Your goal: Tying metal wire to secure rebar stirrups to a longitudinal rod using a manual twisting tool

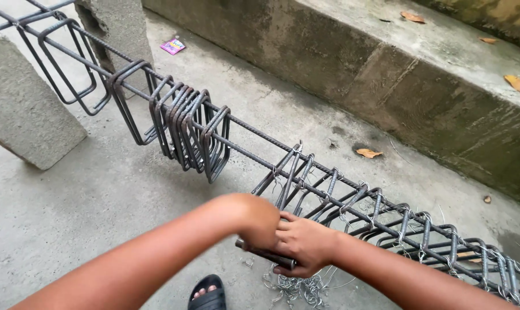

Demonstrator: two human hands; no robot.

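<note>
Your left hand [257, 221] and right hand [303, 244] meet at the near side of a long steel rebar cage [351, 209] that runs from the upper left corner of the concrete floor [99, 195] down to the lower right. Both sets of fingers are clenched around a short dark metal rod [268, 255], held level just beside the cage's near bar, where the tied section begins. Your left fist closes over the rod's left end; your right fingers [291, 265] wrap under its right end.

To the right of your hands, square steel ties [426, 229] sit spaced along the cage, fastened to the long bars. Further left, a bunch of loose ties [194, 132] hangs crowded together on the upper bar [254, 131], and a few more hang apart toward the far end. That end of the cage rests between two concrete blocks [24, 109].

A tangle of thin wire pieces [297, 287] lies on the floor directly beneath your hands. Your foot in a dark sandal [207, 294] shows at the bottom edge. A low concrete wall [386, 69] runs along the far side, with dry leaves [367, 153] scattered on it and on the floor.
</note>
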